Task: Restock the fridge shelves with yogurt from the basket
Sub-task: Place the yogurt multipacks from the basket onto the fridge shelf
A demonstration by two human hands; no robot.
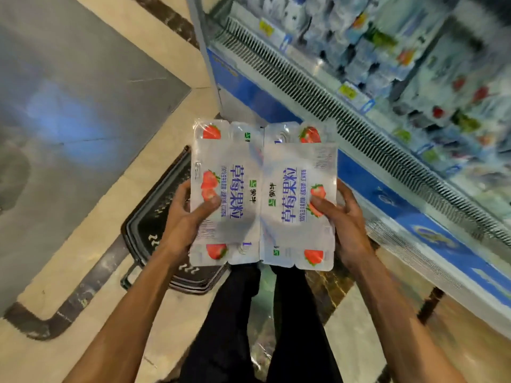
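I hold two white strawberry yogurt multipacks side by side in front of me. My left hand (184,217) grips the left pack (226,172) at its outer edge, thumb on top. The right pack (300,172) sits in my right hand (344,219), held the same way. The two packs touch along their inner edges. Below them on the floor stands the dark shopping basket (150,217), mostly hidden by the packs and my left arm. The open fridge (345,87) runs along the right, its shelves full of blurred white and blue dairy packs.
The fridge has a blue front panel (387,194) and a long black vent grille (304,87) along its lower edge. Beige floor tiles (91,205) with dark borders and a grey floor area (69,78) lie to the left. My dark trouser legs (249,313) are below the packs.
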